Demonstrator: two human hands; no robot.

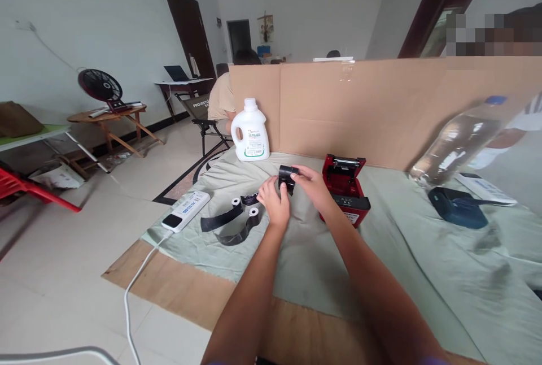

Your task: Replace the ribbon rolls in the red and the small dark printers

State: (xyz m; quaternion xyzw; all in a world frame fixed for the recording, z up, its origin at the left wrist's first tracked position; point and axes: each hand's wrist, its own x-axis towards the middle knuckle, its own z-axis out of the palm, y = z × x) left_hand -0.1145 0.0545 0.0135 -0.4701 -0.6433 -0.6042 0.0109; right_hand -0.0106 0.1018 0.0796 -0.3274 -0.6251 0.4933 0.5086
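A small roll of black paper (pixel 287 175) is held up over the cloth between my two hands. My left hand (pixel 275 202) is closed around its left and lower side, with the thumb pointing up. My right hand (pixel 312 185) pinches the roll's right end. Just right of that hand stands a red-and-black printer (pixel 353 204), its lid raised and its paper bay exposed. Left of my left hand lie partly unwound rolls of black paper (pixel 228 216) with white cores, their strips curling over the cloth.
Pale green cloth (pixel 313 263) covers the wooden board (pixel 178 274). A white power strip (pixel 186 211) with a cable lies left. Behind stand a white detergent jug (pixel 253 133) and cardboard panel (pixel 339 111). At right are a tilted plastic bottle (pixel 461 136) and dark blue object (pixel 457 208). People sit beyond.
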